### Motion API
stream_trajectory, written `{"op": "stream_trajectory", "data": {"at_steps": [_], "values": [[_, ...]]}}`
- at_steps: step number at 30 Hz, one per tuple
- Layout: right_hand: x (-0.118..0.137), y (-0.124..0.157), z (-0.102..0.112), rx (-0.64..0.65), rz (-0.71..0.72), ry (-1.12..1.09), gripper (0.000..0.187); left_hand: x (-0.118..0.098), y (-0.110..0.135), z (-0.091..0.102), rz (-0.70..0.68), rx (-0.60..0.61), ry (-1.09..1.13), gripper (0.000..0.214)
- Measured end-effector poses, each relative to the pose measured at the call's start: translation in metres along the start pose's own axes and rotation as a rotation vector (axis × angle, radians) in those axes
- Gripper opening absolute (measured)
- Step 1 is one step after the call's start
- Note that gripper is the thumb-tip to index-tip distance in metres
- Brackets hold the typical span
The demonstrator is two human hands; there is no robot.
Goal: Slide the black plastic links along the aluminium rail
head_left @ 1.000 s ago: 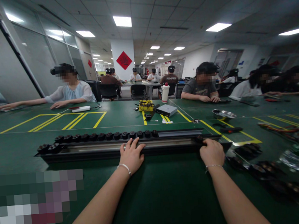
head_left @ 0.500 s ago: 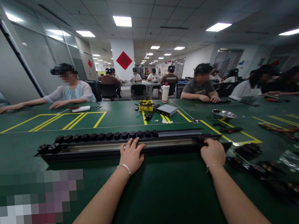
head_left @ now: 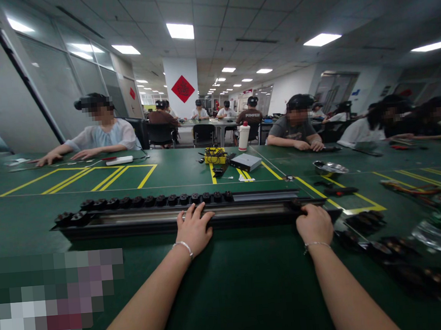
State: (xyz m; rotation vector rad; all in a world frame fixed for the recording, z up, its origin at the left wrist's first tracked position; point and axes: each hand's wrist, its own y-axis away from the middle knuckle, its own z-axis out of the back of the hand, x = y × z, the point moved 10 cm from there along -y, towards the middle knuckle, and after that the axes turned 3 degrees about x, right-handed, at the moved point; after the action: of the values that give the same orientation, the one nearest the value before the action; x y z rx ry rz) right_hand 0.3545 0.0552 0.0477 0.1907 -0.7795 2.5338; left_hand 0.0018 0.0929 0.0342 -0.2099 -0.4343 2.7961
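Observation:
A long black metal track (head_left: 134,227) with an open channel lies crosswise on the green table in front of me. My left hand (head_left: 193,230) rests on its middle, fingers spread over the channel and holding nothing. At the right end my right hand (head_left: 315,224) is closed on a small black socket module (head_left: 295,205) in the channel; the fingers mostly hide it. Two round black modules (head_left: 80,217) sit at the track's left end. Behind lies a second black track (head_left: 261,196), with a row of round black modules (head_left: 160,200) along its left and middle.
Loose black modules (head_left: 366,220) and clear plastic wrapping (head_left: 438,237) lie to the right. A metal bowl (head_left: 330,168), a grey box (head_left: 246,161), a yellow cable holder (head_left: 215,155) and a bottle (head_left: 243,136) stand farther back. Co-workers sit across the table.
My hands and the track look unmoved. The co-worker at the far left has drawn the outstretched hand inward, to the right, with thin pale items now near it.

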Motion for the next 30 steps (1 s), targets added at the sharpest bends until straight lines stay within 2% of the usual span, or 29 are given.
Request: {"op": "stream_trajectory", "data": {"at_steps": [8, 30], "values": [[-0.0010, -0.0004, -0.0008, -0.031, 0.007, -0.003, 0.028, 0.0007, 0.0002, 0.0002, 0.003, 0.005, -0.004, 0.041], [-0.0055, -0.0008, -0.0030, 0.010, -0.030, -0.027, 0.030, 0.0005, -0.0006, 0.0001, -0.003, 0.005, 0.002, 0.041]]}}
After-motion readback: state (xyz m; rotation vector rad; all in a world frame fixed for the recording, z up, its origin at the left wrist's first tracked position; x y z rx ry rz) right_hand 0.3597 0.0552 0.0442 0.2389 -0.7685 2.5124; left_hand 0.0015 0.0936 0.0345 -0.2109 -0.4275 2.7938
